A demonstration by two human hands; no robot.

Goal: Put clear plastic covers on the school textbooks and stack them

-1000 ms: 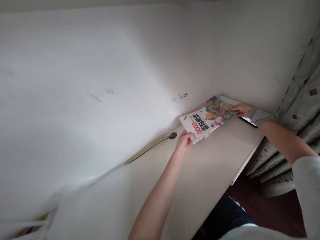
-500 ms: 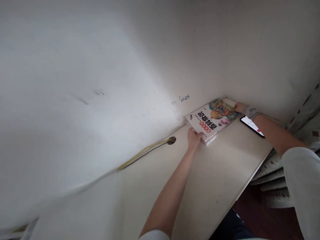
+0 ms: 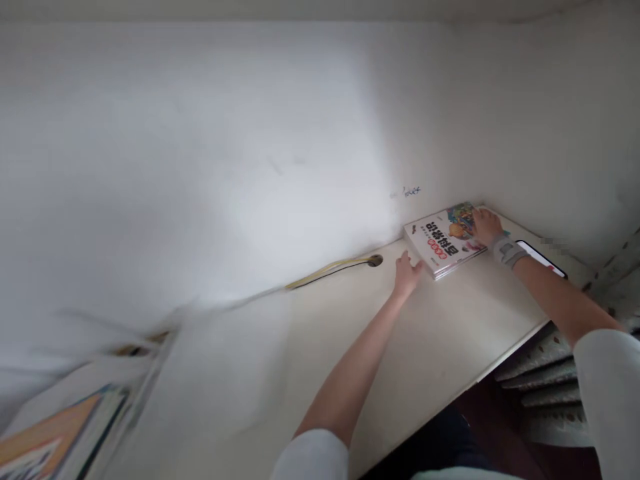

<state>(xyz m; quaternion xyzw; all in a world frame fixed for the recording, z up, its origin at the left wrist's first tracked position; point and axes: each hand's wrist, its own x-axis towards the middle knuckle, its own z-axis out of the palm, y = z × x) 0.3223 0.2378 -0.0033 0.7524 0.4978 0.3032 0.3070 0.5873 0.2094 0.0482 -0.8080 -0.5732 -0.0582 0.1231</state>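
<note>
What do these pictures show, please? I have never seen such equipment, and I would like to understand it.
There is no machine: you see someone working bare-handed, through a single camera worn on the head, which looks forward and down. On the pale surface, a pile of books lies by the wall. The right hand rests on top of it; the left hand is beside its edge, and whether it touches is unclear. Neither hand clearly grips anything. A phone lies near the right hand, and cables run beside the wall to a hole.
</note>
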